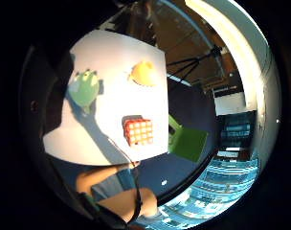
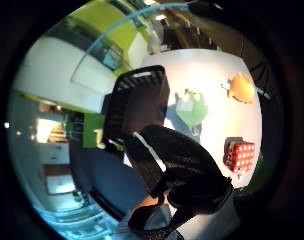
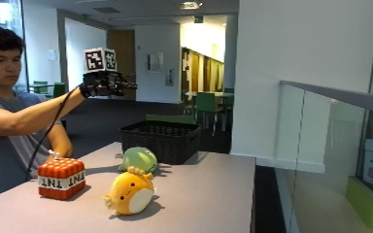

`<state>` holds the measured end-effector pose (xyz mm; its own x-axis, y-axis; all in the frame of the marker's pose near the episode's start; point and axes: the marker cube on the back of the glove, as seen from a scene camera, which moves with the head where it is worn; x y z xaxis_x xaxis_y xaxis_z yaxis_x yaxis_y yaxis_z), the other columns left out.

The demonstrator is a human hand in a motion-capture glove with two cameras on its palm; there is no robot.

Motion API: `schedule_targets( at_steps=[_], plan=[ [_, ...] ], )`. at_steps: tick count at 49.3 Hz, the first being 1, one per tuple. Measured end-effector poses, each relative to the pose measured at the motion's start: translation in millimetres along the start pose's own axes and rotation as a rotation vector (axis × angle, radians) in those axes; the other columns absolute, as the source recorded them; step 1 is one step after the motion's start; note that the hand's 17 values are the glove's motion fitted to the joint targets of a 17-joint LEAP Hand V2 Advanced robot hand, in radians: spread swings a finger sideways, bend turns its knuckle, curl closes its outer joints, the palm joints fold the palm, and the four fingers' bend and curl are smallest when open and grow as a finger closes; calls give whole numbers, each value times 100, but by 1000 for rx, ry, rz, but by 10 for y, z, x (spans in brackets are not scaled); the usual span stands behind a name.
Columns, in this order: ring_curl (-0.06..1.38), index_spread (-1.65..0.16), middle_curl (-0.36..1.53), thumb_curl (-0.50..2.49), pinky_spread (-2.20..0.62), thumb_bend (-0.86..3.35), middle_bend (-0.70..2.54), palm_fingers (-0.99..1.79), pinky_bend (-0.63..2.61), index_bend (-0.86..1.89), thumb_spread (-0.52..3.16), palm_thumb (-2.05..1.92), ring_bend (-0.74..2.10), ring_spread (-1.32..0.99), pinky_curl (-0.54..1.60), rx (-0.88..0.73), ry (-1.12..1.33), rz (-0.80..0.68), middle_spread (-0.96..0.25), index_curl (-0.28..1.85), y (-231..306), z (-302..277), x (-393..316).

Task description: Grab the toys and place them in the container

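Note:
Three toys lie on the grey table: a red TNT block near the person, a yellow plush in front, and a green plush beside the black basket. My gloved right hand is raised high above the table, over the toys, with relaxed fingers and nothing in it. The little finger side palm view looks down on the green plush, yellow plush and TNT block. The thumb side palm view shows the basket, green plush, yellow plush, TNT block and the glove.
The person's bare left hand rests at the table edge behind the TNT block. A glass railing runs along the right of the table. A green chair stands on the floor beside the table.

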<state>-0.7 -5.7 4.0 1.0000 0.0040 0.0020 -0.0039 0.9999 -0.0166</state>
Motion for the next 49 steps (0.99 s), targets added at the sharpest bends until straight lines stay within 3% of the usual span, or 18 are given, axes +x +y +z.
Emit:
schedule_targets(
  at_steps=[7,16,33,49],
  plan=[
    [2,-22,9,2,3,-6,21,3,55,17,77,-8,16,-1,17,-36,1,-8,-2,9,-77,99,-27],
    [4,-28,16,5,4,-6,22,-3,58,18,102,-9,17,-1,21,-37,23,1,-3,16,-23,113,-5],
    [9,-31,23,8,4,-6,19,-3,68,16,115,-9,20,-1,28,-13,45,48,-3,23,190,65,378],
    [15,-31,28,10,4,-7,19,-6,70,14,116,-10,20,-1,31,-25,39,92,-3,25,551,458,1078]
  ],
)
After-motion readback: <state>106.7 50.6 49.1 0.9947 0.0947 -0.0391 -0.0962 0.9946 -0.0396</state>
